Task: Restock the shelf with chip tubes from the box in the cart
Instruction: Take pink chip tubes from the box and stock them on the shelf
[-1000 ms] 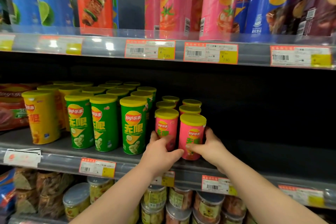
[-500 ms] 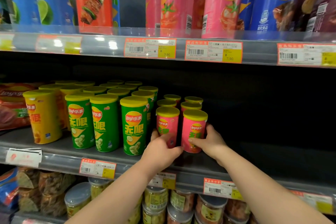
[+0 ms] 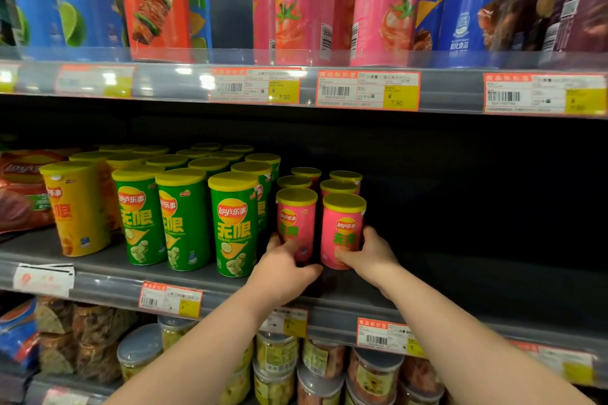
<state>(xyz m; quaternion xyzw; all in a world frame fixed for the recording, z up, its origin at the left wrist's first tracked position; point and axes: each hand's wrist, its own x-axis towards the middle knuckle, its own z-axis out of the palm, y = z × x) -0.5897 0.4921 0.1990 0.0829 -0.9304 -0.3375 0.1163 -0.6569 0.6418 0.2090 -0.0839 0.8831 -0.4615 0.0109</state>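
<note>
Gripping tubes (image 3: 342, 233) near shelf lip (image 3: 329, 311), seemingly room rightward

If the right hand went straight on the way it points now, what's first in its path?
The right hand grips the front right pink tube, so that comes first. Pushed further in, this tube would probably meet the pink tube behind it; the gap between them is unclear.

At centre frame, the left pink tube (image 3: 296, 223) and right pink tube (image 3: 342, 233), short and yellow-lidded, stood upright just beside each other on the dark shelf (image 3: 477, 293), four more pink tubes (image 3: 339, 188) ranked behind.
</note>
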